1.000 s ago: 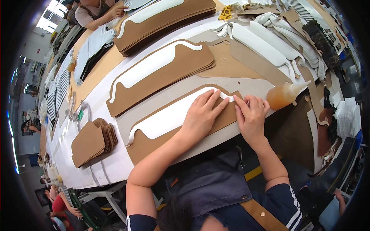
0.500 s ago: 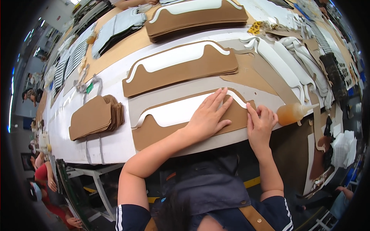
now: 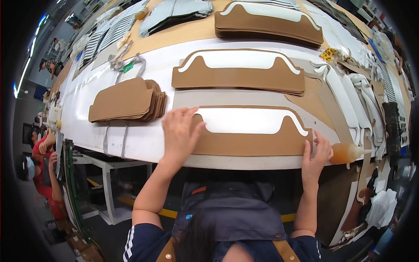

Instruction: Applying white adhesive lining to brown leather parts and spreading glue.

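In the head view, my left hand point(image 3: 179, 131) is at the left end of the nearest brown board point(image 3: 253, 144), fingers apart, touching its upper edge and covering that end. A white wavy-ended strip point(image 3: 242, 120) lies on this board. My right hand point(image 3: 315, 159) is at the board's right end, thumb and fingers apart around the corner. A squeeze bottle of amber liquid point(image 3: 345, 153) lies just right of that hand. Behind is a brown stack point(image 3: 238, 81) topped with another white piece point(image 3: 238, 59). A pile of smaller brown pieces point(image 3: 118, 100) lies at left.
A third brown stack point(image 3: 266, 30) is farther back. Loose white strips point(image 3: 345, 105) and scraps fill the right. Grey fabric point(image 3: 172, 13) and striped pieces point(image 3: 100, 39) lie at back left. Co-workers point(image 3: 46, 179) are left of the table point(image 3: 78, 131), above a metal frame point(image 3: 109, 192).
My left hand has slid left from the middle of the board to its left end. My right hand's fingertips have left the white strip's tip for the board's edge. The view has turned.
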The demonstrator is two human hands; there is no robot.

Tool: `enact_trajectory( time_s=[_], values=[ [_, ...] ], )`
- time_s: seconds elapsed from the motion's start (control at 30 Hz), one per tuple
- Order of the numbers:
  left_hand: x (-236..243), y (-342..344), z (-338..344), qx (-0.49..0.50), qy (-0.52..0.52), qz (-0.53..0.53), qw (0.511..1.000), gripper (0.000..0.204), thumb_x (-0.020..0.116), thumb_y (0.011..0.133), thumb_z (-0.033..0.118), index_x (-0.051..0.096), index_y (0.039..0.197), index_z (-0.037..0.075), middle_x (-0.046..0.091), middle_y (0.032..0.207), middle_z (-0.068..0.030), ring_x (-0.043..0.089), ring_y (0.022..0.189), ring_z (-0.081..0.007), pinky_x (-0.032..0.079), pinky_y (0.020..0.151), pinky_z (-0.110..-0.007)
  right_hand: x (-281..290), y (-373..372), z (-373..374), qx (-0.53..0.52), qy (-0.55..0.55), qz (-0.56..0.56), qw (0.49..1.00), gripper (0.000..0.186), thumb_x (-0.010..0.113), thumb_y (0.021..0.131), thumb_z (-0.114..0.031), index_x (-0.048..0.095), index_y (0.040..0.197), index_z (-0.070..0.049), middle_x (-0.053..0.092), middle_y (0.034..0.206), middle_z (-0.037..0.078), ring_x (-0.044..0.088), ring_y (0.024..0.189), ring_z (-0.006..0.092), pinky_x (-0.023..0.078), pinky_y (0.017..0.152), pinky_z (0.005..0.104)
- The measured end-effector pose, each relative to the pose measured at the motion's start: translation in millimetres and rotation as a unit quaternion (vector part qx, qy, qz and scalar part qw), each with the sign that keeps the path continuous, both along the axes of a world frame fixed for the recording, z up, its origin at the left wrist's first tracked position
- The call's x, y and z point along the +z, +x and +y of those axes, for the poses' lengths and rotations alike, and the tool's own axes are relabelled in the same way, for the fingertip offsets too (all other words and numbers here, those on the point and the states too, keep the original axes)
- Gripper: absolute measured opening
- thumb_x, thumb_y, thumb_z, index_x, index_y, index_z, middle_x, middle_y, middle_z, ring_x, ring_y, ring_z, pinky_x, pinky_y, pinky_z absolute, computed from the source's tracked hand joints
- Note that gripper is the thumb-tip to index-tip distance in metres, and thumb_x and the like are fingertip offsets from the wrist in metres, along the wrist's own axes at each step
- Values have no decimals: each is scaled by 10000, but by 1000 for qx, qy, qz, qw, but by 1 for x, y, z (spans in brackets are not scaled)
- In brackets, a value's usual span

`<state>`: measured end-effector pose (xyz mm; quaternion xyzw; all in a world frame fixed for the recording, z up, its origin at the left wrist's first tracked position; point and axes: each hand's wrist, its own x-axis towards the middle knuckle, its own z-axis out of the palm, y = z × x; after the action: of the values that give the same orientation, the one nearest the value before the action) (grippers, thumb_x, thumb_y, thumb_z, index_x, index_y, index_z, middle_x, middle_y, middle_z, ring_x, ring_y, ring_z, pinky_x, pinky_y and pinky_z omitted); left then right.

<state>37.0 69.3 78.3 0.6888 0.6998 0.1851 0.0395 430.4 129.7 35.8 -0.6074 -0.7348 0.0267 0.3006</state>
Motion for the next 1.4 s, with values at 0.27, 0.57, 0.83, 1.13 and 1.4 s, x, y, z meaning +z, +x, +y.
enact_trajectory(
  time_s=[0.27,0.57,0.83,1.13,1.4],
  values=[
    [-5,-32,-3,72,109,65,989,229,755,954,241,682,1099,79,647,1054,-110,594,1075,-279,421,967,-451,35,-56,11,138,39,54,988,438,703,948,-60,621,1378,-45,614,1253,116,563,1175,298,360,1091,436],
    [-5,-26,-6,177,-21,-200,963,241,630,1027,183,675,1229,61,697,742,-98,695,667,-263,526,667,-365,47,-162,39,489,-117,-44,863,567,738,954,-179,549,1440,42,506,1563,193,455,1478,338,382,1218,460],
    [-14,-27,-10,162,12,-137,977,250,635,1022,175,704,1255,117,732,793,-123,719,701,-292,539,649,-398,14,-193,40,545,-56,-100,830,703,726,965,-353,498,1499,44,457,1618,181,393,1535,311,331,1269,441],
    [-17,-26,-8,138,58,-93,984,247,657,983,120,751,1211,129,730,803,-141,710,715,-296,544,656,-410,16,-192,42,547,-60,-105,828,703,721,970,-349,488,1513,32,450,1628,162,386,1540,300,329,1272,442],
    [-17,-27,-8,118,67,-78,988,277,661,957,78,749,1217,120,734,816,-144,708,716,-310,549,669,-422,24,-196,45,559,-70,-64,823,653,754,946,-270,521,1470,44,502,1578,176,449,1491,336,384,1234,445]
  ],
)
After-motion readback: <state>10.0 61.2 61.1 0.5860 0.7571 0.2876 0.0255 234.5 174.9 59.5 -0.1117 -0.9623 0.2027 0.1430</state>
